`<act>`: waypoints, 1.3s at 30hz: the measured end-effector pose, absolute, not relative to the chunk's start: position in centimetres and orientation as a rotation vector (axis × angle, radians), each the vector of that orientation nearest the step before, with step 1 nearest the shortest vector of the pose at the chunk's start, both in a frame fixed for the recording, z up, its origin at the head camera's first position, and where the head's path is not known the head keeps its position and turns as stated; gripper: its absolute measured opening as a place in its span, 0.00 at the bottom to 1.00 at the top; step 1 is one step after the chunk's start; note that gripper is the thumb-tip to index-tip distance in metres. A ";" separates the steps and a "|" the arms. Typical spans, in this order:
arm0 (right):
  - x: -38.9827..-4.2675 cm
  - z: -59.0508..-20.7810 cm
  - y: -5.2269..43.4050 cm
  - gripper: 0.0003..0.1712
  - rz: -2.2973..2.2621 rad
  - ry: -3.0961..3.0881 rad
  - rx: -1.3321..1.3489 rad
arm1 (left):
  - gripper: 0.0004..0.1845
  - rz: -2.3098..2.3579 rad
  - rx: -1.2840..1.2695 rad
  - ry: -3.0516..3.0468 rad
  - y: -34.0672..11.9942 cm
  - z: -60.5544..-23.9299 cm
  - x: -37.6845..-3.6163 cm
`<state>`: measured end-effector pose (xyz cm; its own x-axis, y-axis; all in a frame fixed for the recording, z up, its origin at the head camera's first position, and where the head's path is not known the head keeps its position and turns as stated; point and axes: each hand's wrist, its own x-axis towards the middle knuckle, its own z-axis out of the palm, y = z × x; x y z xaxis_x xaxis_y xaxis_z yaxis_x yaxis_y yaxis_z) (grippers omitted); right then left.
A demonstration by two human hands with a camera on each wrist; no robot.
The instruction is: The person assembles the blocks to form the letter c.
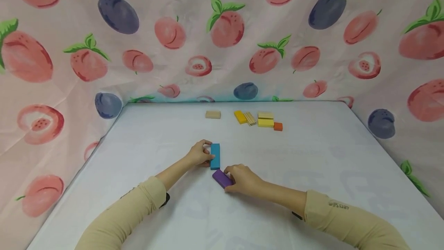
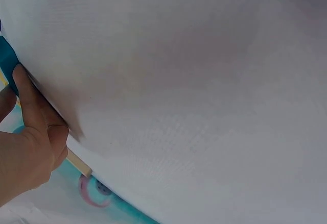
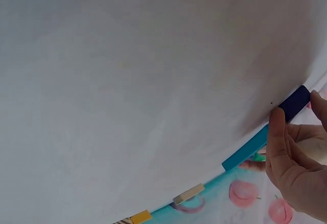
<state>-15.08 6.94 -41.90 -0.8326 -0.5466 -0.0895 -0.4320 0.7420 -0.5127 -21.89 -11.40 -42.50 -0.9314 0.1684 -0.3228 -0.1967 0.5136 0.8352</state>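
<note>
— hands first: where are they?

— left hand (image 1: 200,153) sits near the middle of the white table (image 1: 312,173), fingers curled round the left side of a blue block (image 1: 215,156). the block lies flat, long way pointing away from the person, and the hand is touching it from its left.

— and in the left wrist view?

— only a sliver of the blue block (image 2: 7,60) shows at the edge, with a fingertip pressed to it.

— right hand?

— right hand (image 1: 243,178) pinches a purple block (image 1: 222,178). that block lies flat too, angled, just below the near end of the blue one, very close or touching; i cannot tell which. the hand is on its right side.

— anything else on the table?

— at the far edge, well apart from the hands: a plain wooden block (image 1: 212,114), then a cluster of a yellow block (image 1: 240,117), a striped block (image 1: 250,118), a pale yellow pair (image 1: 265,119) and a small orange block (image 1: 278,126).
</note>
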 end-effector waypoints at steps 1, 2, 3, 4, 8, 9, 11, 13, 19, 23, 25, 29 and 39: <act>-15.1 -41.9 6.9 0.26 -0.715 2.711 -0.775 | 0.29 1.388 -0.023 2.395 -11.4 -42.5 -21.9; -15.0 -42.0 6.9 0.26 -0.712 2.713 -0.769 | 0.29 1.387 -0.022 2.394 -11.4 -42.5 -21.9; -15.0 -41.9 6.9 0.26 -0.713 2.715 -0.768 | 0.29 1.388 -0.023 2.392 -11.4 -42.5 -21.9; -15.0 -41.9 6.9 0.26 -0.718 2.714 -0.765 | 0.29 1.389 -0.024 2.390 -11.4 -42.6 -21.9; -14.9 -41.8 6.9 0.26 -0.729 2.715 -0.761 | 0.29 1.391 -0.018 2.388 -11.4 -42.7 -22.0; -14.9 -41.8 6.9 0.26 -0.731 2.717 -0.766 | 0.29 1.392 -0.017 2.388 -11.4 -42.7 -22.0; -14.8 -41.9 6.9 0.26 -0.732 2.718 -0.769 | 0.29 1.397 -0.012 2.386 -11.4 -42.7 -22.0; -14.8 -41.9 6.8 0.26 -0.733 2.719 -0.769 | 0.29 1.400 -0.008 2.385 -11.4 -42.7 -22.0; -14.6 -41.8 6.7 0.25 -0.738 2.720 -0.772 | 0.29 1.393 -0.007 2.381 -11.4 -42.6 -21.9; -14.6 -42.0 6.8 0.27 -0.733 2.733 -0.794 | 0.29 1.392 -0.005 2.384 -11.4 -42.7 -22.0; -14.6 -42.1 6.8 0.27 -0.746 2.735 -0.801 | 0.29 1.395 -0.003 2.385 -11.4 -42.7 -22.0; -14.5 -42.1 6.8 0.27 -0.753 2.735 -0.803 | 0.29 1.394 -0.003 2.380 -11.4 -42.7 -22.0; -14.5 -41.9 6.7 0.28 -0.742 2.726 -0.774 | 0.29 1.402 0.007 2.367 -11.5 -42.5 -21.9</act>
